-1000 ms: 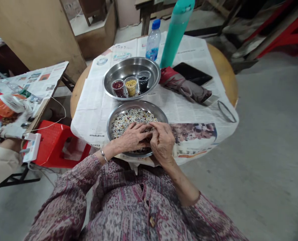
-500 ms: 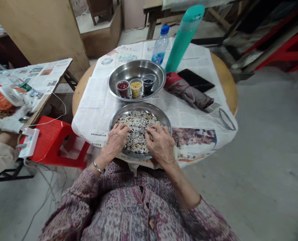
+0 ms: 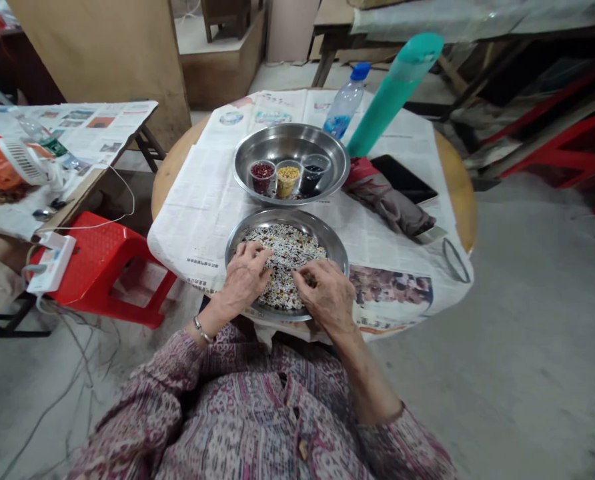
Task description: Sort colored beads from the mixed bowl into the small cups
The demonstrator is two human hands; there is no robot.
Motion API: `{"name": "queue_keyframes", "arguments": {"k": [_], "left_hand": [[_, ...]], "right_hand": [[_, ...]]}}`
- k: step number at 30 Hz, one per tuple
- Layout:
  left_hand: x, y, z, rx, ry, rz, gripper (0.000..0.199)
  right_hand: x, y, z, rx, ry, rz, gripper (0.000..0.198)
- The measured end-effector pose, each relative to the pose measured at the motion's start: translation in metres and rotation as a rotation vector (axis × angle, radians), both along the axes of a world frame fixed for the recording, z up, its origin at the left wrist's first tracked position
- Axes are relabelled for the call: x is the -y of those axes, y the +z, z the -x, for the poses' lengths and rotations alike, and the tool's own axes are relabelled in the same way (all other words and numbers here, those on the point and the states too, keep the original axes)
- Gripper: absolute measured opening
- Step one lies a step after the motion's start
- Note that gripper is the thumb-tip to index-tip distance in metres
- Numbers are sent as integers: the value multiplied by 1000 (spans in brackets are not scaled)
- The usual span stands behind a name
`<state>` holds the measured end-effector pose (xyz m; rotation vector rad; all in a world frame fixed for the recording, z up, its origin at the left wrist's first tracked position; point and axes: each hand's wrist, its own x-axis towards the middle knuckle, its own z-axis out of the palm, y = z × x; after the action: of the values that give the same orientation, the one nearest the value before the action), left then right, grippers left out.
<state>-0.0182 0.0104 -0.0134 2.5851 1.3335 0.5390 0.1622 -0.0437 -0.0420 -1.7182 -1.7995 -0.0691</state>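
Note:
A shallow steel bowl (image 3: 336,243) at the table's near edge holds white grains mixed with dark red, yellow and black ones (image 3: 288,250). Over its left side is my left hand (image 3: 245,279), fingers bent and apart, with nothing visible in them. My right hand (image 3: 327,293) is at the right side of the mix, thumb and fingertips pinched together; whatever is between them is too small to make out. Just beyond, a wider steel bowl (image 3: 253,148) contains clear cups of red beans (image 3: 262,173), yellow kernels (image 3: 288,176) and black beans (image 3: 313,173).
Newspaper (image 3: 187,213) covers the round table. Behind and right of the far bowl stand a water bottle (image 3: 346,103) and a tall teal bottle (image 3: 395,93). A folded umbrella (image 3: 387,203) and a black tablet (image 3: 405,179) lie at right. A red stool (image 3: 107,267) is left.
The view has shifted, so the table sits slightly further right and lower. My left hand has lifted its fingers apart; my right fingertips have drawn together into a pinch.

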Motion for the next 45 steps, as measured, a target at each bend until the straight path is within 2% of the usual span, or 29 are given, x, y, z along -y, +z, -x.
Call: {"name": "queue_keyframes", "arguments": {"k": [2, 5, 12, 14, 19, 23, 27, 45], "left_hand": [[-3, 0, -1, -26, 34, -11, 37], [-6, -3, -2, -64, -11, 18, 21], [-4, -6, 4, -21, -327, 79, 22], [-7, -3, 4, 45, -298, 81, 20], [-39, -1, -4, 108, -84, -26, 20], [-69, -9, -15, -1, -138, -57, 28], [-84, -20, -23, -105, -195, -54, 33], [-90, -27, -20, -49, -193, -49, 26]], "right_hand": [[1, -1, 1, -17, -4, 15, 13], [1, -3, 1, -20, 5, 43, 17], [1, -4, 1, -36, 18, 42, 19], [0, -3, 1, -40, 20, 39, 19], [1, -2, 1, -41, 6, 31, 17], [1, -1, 2, -42, 0, 16, 17], [0, -2, 2, -57, -5, 17, 17], [0, 1, 3, -77, -11, 11, 16]]}}
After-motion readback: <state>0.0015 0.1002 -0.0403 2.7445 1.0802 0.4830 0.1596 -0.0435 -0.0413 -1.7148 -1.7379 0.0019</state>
